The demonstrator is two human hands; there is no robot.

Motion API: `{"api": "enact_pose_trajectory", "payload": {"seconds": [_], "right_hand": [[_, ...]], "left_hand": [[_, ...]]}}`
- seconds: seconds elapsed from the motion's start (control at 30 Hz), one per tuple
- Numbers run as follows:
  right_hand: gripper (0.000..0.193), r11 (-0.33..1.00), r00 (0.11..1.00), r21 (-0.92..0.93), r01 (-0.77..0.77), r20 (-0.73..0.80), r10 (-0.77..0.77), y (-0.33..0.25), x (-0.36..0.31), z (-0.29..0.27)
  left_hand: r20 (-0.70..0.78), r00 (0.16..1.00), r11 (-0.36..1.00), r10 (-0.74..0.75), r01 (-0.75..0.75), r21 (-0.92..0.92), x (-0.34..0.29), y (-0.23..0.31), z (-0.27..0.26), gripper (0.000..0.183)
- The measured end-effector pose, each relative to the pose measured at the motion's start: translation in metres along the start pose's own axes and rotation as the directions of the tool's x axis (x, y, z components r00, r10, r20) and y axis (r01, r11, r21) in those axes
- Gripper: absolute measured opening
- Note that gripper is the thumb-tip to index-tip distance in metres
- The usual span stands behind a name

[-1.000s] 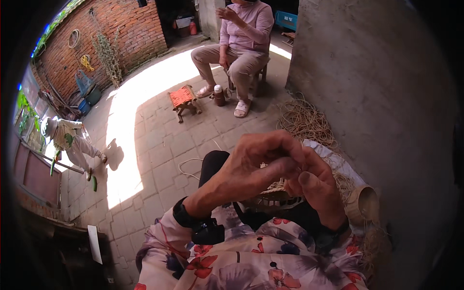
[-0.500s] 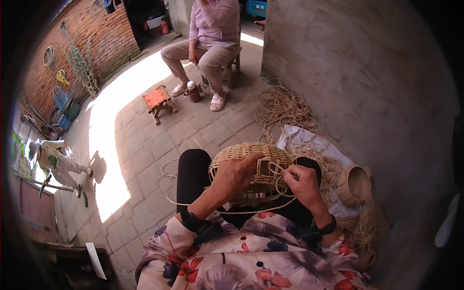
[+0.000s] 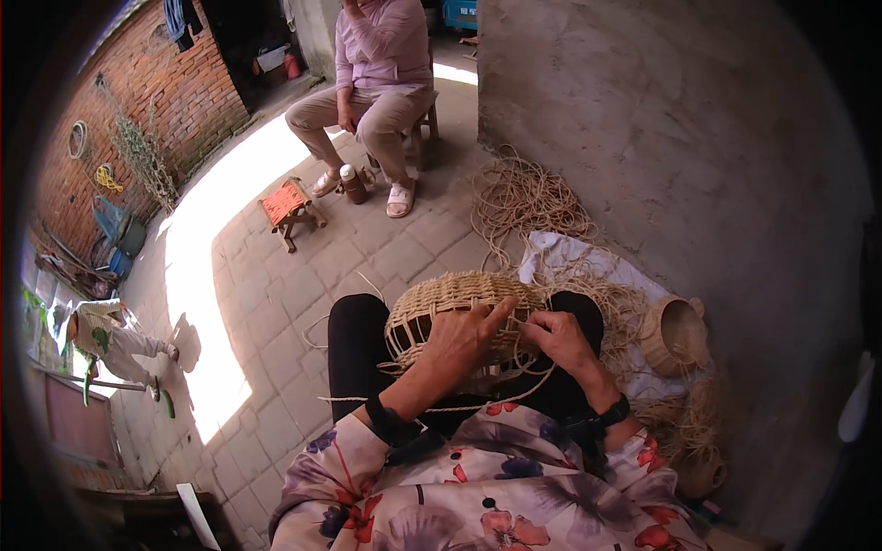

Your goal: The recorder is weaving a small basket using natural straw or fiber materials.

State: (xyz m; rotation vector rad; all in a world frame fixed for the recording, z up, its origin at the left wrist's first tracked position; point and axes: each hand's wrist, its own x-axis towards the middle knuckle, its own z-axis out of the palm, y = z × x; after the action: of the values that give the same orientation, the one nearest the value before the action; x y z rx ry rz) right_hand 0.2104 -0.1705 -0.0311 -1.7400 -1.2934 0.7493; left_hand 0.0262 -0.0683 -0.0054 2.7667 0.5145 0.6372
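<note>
In the head view, the person sits with a part-woven basket (image 3: 450, 292) between the knees of the black trousers (image 3: 353, 335). Its closely woven band faces up and away; below it, nearer the person, the stakes stand apart with open gaps.

The left hand (image 3: 457, 340) lies across the basket's near side, touching it, with the index finger stretched along the weave toward the right. Its other fingers are partly hidden, so how tightly they grip cannot be told. The right hand (image 3: 560, 341) is just beside it at the basket's right side, thumb and forefinger pinched together on a pale cord (image 3: 459, 408). From there the cord curves down and runs left across the lap, in front of the patterned shirt (image 3: 496, 500), past the left wrist.

To the right, a smaller basket (image 3: 677, 334) lies tipped on a white cloth (image 3: 551, 250) among loose strands. Beyond the cloth, a heap of cord (image 3: 528, 200) sits on the paving (image 3: 285, 312) near the grey wall (image 3: 652, 110).

Ahead, a seated person (image 3: 384, 55) in a pink top has a brown flask (image 3: 353, 187) near the feet, with an orange-topped stool (image 3: 284, 200) beside it. Another person (image 3: 119, 338) is at the far left.
</note>
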Motion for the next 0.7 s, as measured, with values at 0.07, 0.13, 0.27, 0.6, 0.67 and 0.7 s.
{"api": "enact_pose_trajectory", "payload": {"seconds": [0.07,0.13,0.27,0.6,0.67,0.7], "right_hand": [[0.021,0.998,0.999,0.048,-0.030,0.032,0.029,0.007,0.002,0.001],[0.022,0.994,0.997,0.088,-0.060,0.060,0.055,0.010,0.001,0.001],[0.022,0.992,0.992,0.083,-0.099,0.089,0.091,0.004,-0.001,0.003],[0.029,0.886,0.889,0.098,0.452,-0.127,-0.439,-0.087,0.006,0.012],[0.029,0.866,0.933,0.376,0.328,0.011,-0.358,-0.104,0.000,0.025],[0.029,0.781,0.936,0.606,0.147,0.170,-0.307,-0.114,-0.007,0.028]], "left_hand": [[0.036,0.999,0.998,-0.041,0.039,0.049,0.002,0.001,0.006,0.062],[0.045,0.997,0.997,-0.063,0.061,0.038,0.003,0.000,0.006,0.063],[0.036,0.985,0.986,-0.168,0.168,0.002,0.004,0.001,0.004,0.061],[0.218,0.928,-0.057,-0.303,0.210,-0.976,-0.023,0.002,-0.119,0.035],[0.191,0.952,-0.140,-0.240,0.161,-0.977,-0.022,0.005,-0.137,0.033],[0.142,0.952,-0.031,-0.271,0.139,-0.990,-0.022,0.008,-0.146,0.030]]}}
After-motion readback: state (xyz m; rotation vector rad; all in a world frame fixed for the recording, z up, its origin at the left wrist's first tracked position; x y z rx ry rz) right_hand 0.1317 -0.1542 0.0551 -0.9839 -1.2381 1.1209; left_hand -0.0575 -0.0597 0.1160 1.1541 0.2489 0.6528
